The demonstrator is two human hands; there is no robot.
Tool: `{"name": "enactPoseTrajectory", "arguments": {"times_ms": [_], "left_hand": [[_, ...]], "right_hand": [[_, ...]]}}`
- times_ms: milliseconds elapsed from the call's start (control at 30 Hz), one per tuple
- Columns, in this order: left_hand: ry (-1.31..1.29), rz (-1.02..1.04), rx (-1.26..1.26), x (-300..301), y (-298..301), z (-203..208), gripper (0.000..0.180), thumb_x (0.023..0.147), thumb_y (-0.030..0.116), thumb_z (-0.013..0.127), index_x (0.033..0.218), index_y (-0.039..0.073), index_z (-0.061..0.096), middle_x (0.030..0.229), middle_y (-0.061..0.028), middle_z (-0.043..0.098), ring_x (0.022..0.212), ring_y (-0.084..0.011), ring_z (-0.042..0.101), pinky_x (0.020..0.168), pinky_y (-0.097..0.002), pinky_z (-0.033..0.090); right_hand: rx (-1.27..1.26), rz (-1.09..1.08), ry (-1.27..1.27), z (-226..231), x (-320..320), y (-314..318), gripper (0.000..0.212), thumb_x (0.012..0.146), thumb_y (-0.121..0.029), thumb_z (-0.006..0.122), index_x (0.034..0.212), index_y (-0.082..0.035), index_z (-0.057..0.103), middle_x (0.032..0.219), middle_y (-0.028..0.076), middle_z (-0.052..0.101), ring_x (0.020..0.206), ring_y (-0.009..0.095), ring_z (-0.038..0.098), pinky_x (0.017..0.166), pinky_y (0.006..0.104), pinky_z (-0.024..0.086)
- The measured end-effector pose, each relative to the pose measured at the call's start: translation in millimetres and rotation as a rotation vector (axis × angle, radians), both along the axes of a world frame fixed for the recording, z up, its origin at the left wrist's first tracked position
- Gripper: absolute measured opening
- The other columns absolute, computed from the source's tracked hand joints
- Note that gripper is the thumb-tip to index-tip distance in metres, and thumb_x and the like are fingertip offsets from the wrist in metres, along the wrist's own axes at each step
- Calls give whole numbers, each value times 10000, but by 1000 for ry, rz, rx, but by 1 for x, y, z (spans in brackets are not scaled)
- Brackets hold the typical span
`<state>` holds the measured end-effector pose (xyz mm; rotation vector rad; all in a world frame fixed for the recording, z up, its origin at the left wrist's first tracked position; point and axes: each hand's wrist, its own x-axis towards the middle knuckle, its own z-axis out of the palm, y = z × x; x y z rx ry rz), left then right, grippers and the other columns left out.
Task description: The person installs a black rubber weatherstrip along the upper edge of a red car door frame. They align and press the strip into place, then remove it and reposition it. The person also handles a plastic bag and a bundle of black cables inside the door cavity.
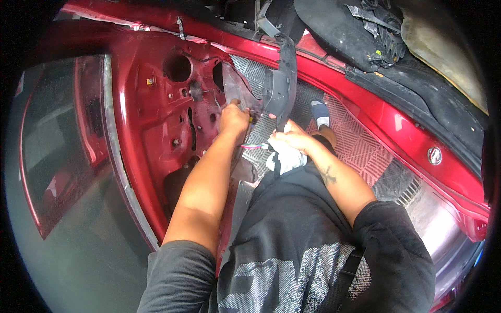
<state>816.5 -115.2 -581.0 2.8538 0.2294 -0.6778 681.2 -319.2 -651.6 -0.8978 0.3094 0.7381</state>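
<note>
A long dark grey plastic trim piece (280,88) hangs over the floor between the red car door and the car body. My right hand (292,138) is closed round its lower end, with a bunched white cloth (286,157) just below the fingers. My left hand (235,121) is closed at the edge of the bare red door panel (148,112). A clear plastic sheet (236,86) lies right above that hand. What sits in the left fingers is hidden; a small yellow spot shows beside them. Thin coloured wires (251,146) run between my hands.
The door's window glass (57,135) fills the left. On the right runs the red door sill (376,112), with a dark seat (339,31) behind it. Patterned floor tiles (360,141) lie below. My foot in a dark sandal (320,109) stands on them.
</note>
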Motion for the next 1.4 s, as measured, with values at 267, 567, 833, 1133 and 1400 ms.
{"name": "enactPoseTrajectory", "arguments": {"times_ms": [267, 567, 833, 1133, 1400], "left_hand": [[355, -505, -354, -68, -1, 75, 325, 1066, 225, 640, 1237, -44, 698, 1038, -319, 759, 1016, -421, 767, 930, -506, 574], [340, -689, -169, -86, 7, 77, 314, 1113, 268, 601, 1144, -39, 661, 1009, -358, 734, 1033, -549, 716, 899, -614, 549], [374, -759, -150, -88, 12, 83, 300, 1112, 240, 586, 1143, -47, 668, 1009, -367, 738, 1023, -548, 724, 929, -628, 559], [386, -739, -170, -94, 23, 70, 329, 1130, 274, 574, 1114, -49, 635, 1032, -355, 728, 1062, -554, 700, 921, -613, 539], [368, -693, -215, -103, 27, 66, 345, 1108, 324, 581, 1107, -12, 659, 985, -324, 719, 1012, -544, 693, 859, -603, 520]], "right_hand": [[10, 213, -10, -63, 18, -1, 507, 1020, -219, 804, 1491, -99, 662, 1044, -9, 746, 881, 75, 691, 780, 272, 595], [-73, 291, -119, -23, 16, 10, 303, 989, -386, 802, 1022, -87, 845, 838, -40, 728, 712, 74, 639, 615, 287, 498], [-88, 285, 60, -9, 13, 15, 341, 950, -428, 809, 998, -93, 840, 810, -32, 716, 675, 87, 622, 583, 296, 474], [-220, 330, -4, 2, 16, 20, 493, 909, -497, 859, 1111, -51, 806, 946, 6, 731, 811, 109, 656, 671, 323, 507], [17, 329, -19, -67, 11, 39, 622, 868, -486, 909, 1239, -8, 763, 1020, 60, 773, 904, 135, 726, 728, 305, 581]]}}
